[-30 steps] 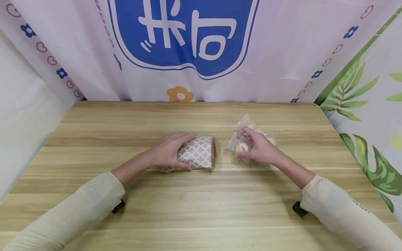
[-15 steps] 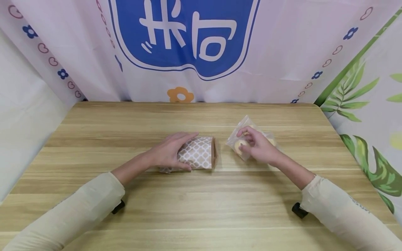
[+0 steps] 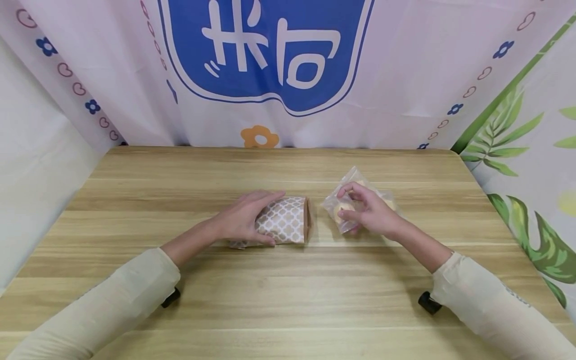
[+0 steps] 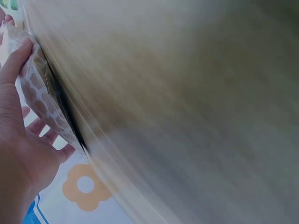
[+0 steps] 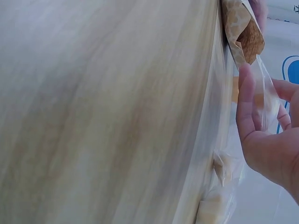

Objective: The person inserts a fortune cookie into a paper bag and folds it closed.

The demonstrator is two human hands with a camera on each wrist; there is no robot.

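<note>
A brown paper bag with a white lattice pattern lies on its side on the table, its mouth toward the right. My left hand grips it, thumb along the near side and fingers over the far side. The right wrist view shows the bag's brown inside through the parted mouth. To the right, my right hand pinches a clear plastic packet holding a pale yellow round item, perhaps a cookie. More clear packets with similar contents lie beside and under this hand, partly hidden.
The wooden table reaches to a white printed cloth hanging along its back edge. A leaf-patterned cloth hangs on the right side. Dark devices show below both forearms.
My right thumb has closed in on the packet, and the packet has tilted and shifted slightly left and toward me. My left hand and the paper bag have stayed in place.
</note>
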